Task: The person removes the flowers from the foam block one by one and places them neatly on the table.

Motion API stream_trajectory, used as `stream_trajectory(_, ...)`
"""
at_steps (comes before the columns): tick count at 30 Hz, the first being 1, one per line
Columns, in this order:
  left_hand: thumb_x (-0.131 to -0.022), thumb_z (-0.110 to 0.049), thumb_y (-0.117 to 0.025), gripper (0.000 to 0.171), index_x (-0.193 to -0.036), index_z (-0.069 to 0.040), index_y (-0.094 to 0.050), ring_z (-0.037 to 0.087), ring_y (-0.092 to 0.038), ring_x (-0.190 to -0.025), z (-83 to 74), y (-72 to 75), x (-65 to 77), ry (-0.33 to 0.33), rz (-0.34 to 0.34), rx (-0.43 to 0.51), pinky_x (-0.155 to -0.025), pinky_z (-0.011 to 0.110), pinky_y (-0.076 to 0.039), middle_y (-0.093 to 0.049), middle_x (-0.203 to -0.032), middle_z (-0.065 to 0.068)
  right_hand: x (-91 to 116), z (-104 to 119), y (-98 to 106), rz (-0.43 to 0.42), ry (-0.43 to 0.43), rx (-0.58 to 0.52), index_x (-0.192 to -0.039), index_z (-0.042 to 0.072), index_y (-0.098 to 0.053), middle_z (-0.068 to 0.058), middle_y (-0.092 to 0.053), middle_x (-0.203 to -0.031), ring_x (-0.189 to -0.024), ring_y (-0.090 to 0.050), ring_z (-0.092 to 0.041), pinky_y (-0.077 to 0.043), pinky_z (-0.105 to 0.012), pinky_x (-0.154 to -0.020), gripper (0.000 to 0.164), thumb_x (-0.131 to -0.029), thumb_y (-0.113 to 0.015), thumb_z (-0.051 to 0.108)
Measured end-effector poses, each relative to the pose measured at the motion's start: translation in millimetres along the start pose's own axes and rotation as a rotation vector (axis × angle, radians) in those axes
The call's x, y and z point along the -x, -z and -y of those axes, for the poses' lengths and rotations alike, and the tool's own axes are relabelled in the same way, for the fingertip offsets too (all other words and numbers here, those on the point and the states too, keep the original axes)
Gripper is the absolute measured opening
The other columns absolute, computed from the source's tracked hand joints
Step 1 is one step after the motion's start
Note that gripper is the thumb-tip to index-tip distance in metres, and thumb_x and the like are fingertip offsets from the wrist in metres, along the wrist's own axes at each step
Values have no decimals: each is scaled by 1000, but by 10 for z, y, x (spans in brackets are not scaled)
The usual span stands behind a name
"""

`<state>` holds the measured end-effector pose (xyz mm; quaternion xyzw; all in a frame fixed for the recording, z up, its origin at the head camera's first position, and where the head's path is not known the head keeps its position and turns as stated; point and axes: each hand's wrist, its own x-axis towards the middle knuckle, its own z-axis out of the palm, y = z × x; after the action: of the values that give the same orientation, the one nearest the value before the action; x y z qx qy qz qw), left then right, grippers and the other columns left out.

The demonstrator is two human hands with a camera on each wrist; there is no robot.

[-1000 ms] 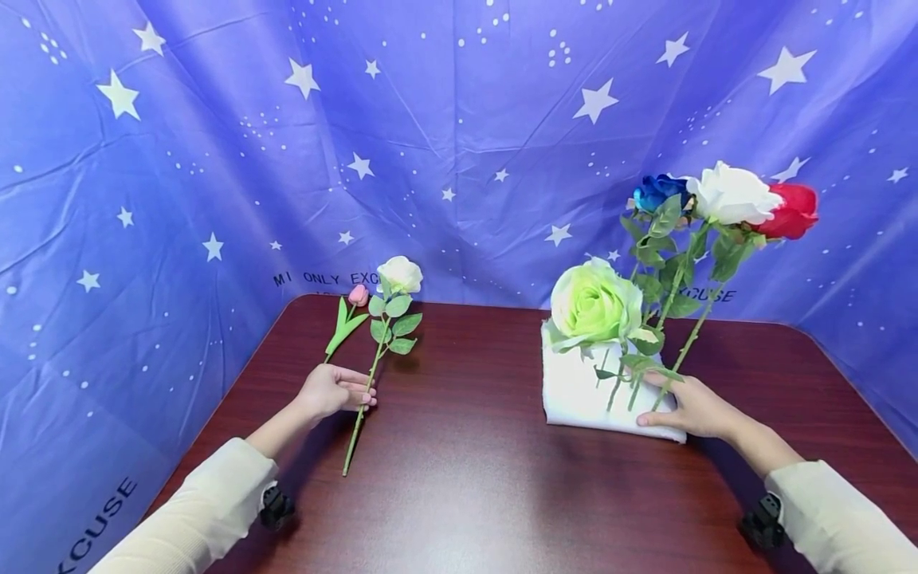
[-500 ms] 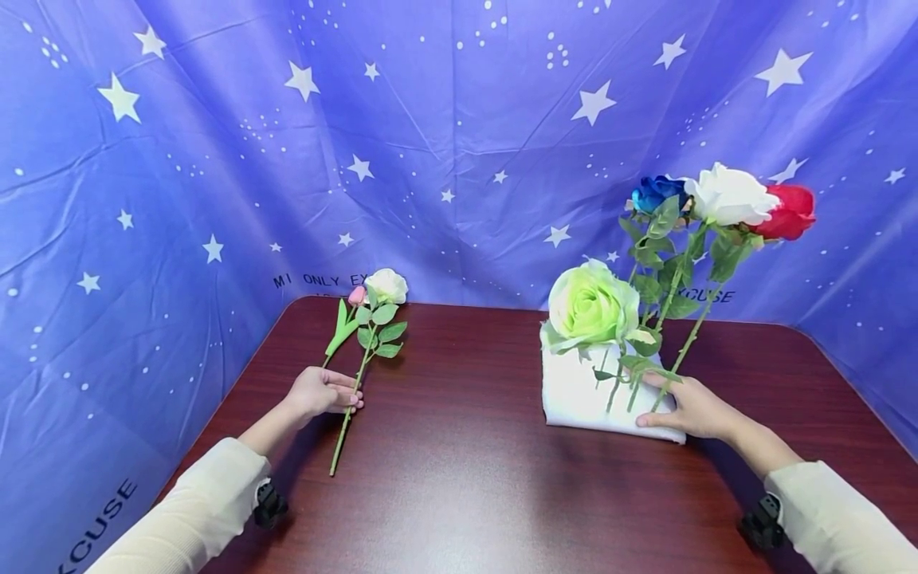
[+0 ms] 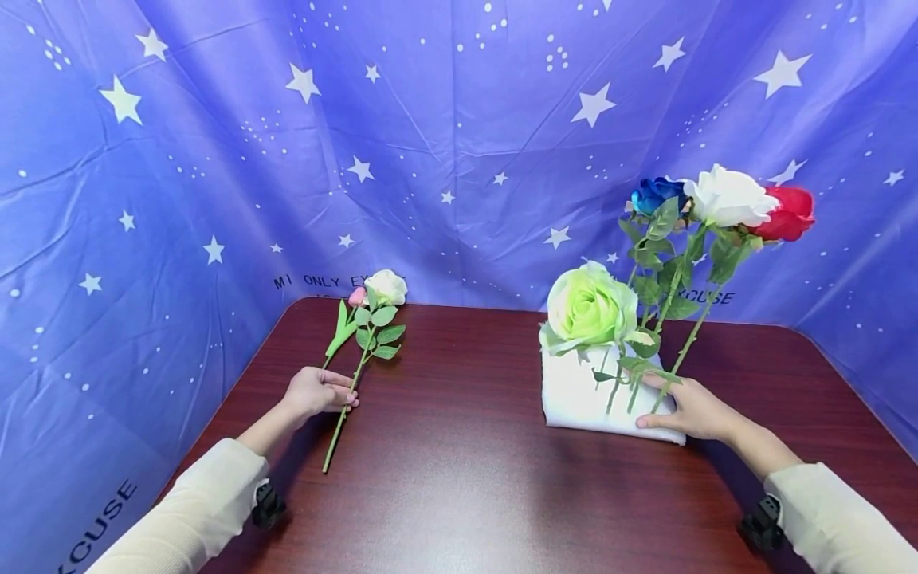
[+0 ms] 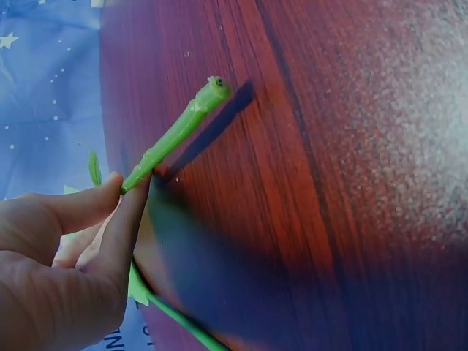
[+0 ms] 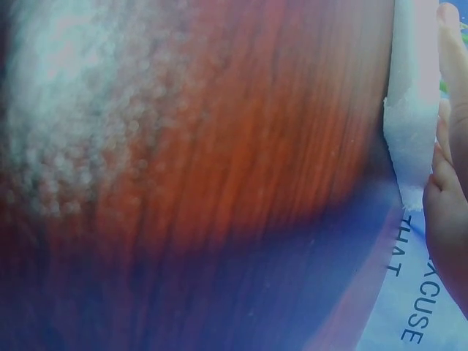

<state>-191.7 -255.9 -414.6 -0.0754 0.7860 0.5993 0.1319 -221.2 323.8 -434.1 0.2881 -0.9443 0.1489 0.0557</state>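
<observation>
The small white rose (image 3: 365,338) is held over the left part of the dark red table (image 3: 459,414), its stem pinched between the thumb and fingers of the left hand (image 3: 319,391). The bloom and leaves are all shown from the head; only from the left wrist is the cut stem end (image 4: 179,131) caught up close, raised off the wood with a neat little shadow thrown beside it. A pink tulip (image 3: 340,331) is partly covered by the rose in the head view, so whether they're touching can't really be told. Well apart on the right, a white block (image 3: 574,391) is touched at its right end by the right hand (image 3: 692,408), thumb laid near the front edge; the fingers are partly hidden by leaves, so how tightly they're curled can't be told. From the right wrist, the block's rough edge is shown, plus THAT and EXCUSE printed on the cloth beyond. The block's flowers are properly laid out only from the head: a big green rose (image 3: 590,304) low in front, with a blue rose (image 3: 656,196), a large white rose (image 3: 730,195) and a red rose (image 3: 789,214) held higher. Everything's backed by a starry blue backdrop (image 3: 459,119).
</observation>
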Motion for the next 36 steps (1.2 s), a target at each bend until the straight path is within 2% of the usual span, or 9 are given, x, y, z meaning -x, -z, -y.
stream_trajectory(12, -82, 15, -61, 38, -118, 25, -52, 4, -70, -63, -7, 5, 14, -20, -83, -23, -68, 25, -63, -75, -80, 19, -1, 5, 2, 11, -3, -10, -120, -11, -61, -28, -66, -116, -107, -63, -42, -54, -53, -85, 78, -66, -85, 40)
stream_trajectory(19, -81, 14, -62, 37, -116, 22, -56, 5, -70, -64, -11, 12, 27, -24, -115, -79, -67, 24, -62, -73, -89, 27, 1, 4, 2, 8, -6, -6, -119, -11, -61, -28, -67, -116, -106, -64, -41, -55, -53, -84, 78, -66, -85, 40)
stream_trajectory(22, -79, 12, -65, 37, -115, 20, -59, 3, -69, -64, -12, 18, 26, -32, -140, -130, -66, 22, -62, -72, -92, 27, 3, 7, 3, 9, -7, -7, -119, -11, -61, -28, -67, -116, -106, -64, -41, -54, -53, -84, 78, -66, -85, 40)
stream_trajectory(28, -76, -3, -76, 36, -109, 8, -68, -3, -68, -71, -27, 37, 30, -91, -241, -357, -65, 8, -55, -75, -93, 17, -1, 13, 7, 19, -7, -14, -120, -11, -60, -29, -65, -117, -106, -64, -42, -54, -53, -84, 78, -67, -85, 40)
stream_trajectory(31, -76, -7, -77, 37, -110, 5, -69, 4, -73, -79, -64, 26, 38, -112, -278, -396, -66, 3, -49, -75, -96, 16, -3, 13, 8, 23, -10, -15, -120, -11, -60, -29, -65, -118, -107, -63, -42, -54, -54, -85, 78, -67, -84, 40)
stream_trajectory(36, -78, -6, -75, 39, -114, 7, -67, 23, -73, -95, -121, -25, 27, -155, -249, -360, -70, 7, -54, -72, -105, 21, -4, 14, 10, 29, -16, -20, -121, -11, -60, -29, -65, -118, -108, -63, -42, -54, -55, -86, 79, -67, -84, 41)
